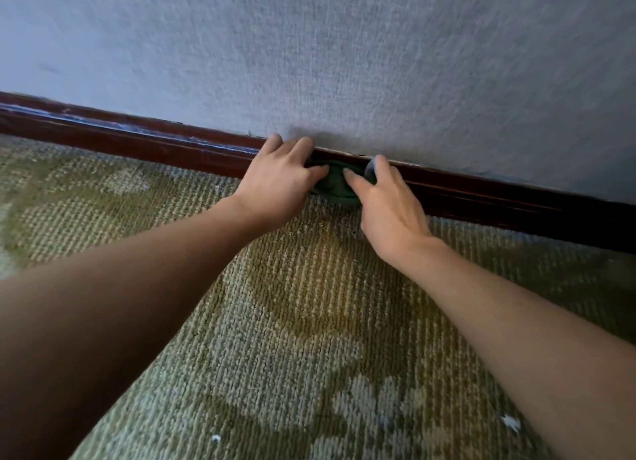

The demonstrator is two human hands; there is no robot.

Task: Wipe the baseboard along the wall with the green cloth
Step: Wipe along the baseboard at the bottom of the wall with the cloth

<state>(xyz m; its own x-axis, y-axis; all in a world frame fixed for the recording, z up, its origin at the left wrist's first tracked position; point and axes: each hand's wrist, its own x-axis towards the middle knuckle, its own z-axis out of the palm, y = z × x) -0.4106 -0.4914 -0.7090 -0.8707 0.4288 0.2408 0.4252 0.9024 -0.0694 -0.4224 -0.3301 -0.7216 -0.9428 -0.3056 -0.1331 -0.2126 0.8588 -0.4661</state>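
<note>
A dark red-brown baseboard [137,139] runs along the foot of the grey wall, sloping down to the right. A bunched dark green cloth [335,184] lies against it where it meets the carpet. My left hand [280,181] holds the cloth's left side, thumb on the cloth, fingers reaching up over the baseboard's top edge. My right hand [389,205] holds the right side, with its thumb on the cloth and its fingers over the baseboard. Most of the cloth is hidden between the two hands.
A grey textured wall [344,53] fills the top half. A worn green patterned carpet [292,339] covers the floor, with small white specks [511,423] near the bottom. The baseboard's top edge at the left shows pale dusty streaks [103,122].
</note>
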